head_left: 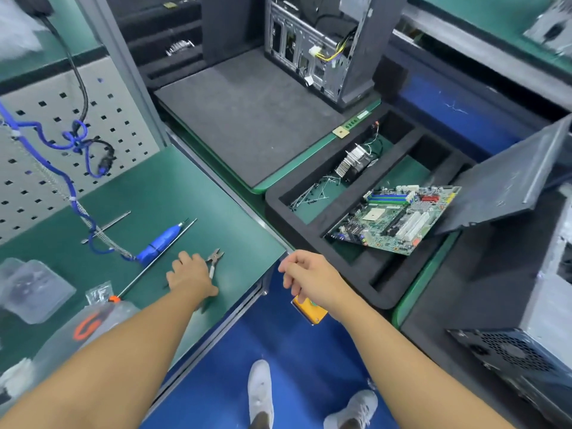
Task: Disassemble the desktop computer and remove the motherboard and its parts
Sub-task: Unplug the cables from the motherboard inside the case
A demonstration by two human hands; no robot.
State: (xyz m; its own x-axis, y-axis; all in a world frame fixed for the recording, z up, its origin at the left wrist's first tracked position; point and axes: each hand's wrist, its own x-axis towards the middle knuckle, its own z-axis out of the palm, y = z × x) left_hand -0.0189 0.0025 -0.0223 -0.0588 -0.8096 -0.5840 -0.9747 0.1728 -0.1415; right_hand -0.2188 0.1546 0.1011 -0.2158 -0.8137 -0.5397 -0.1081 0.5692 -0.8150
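Motherboard (393, 219) tilted in foam tray (309, 193); left hand (190, 278) on pliers (214, 261).

One motherboard (394, 218) lies tilted in the black foam tray (312, 218), and that is one tray. One heatsink (356, 162) sits in the tray's next slot. Two computer cases show: one open case (322, 48) at the back and one closed case (520, 360) at the right. On the green desk (198, 205) lie one blue electric screwdriver (162, 241), one pair of cutters (214, 261) and one long thin screwdriver (154, 261). Two hands show, the left hand (190, 277) and the right hand (309, 278).
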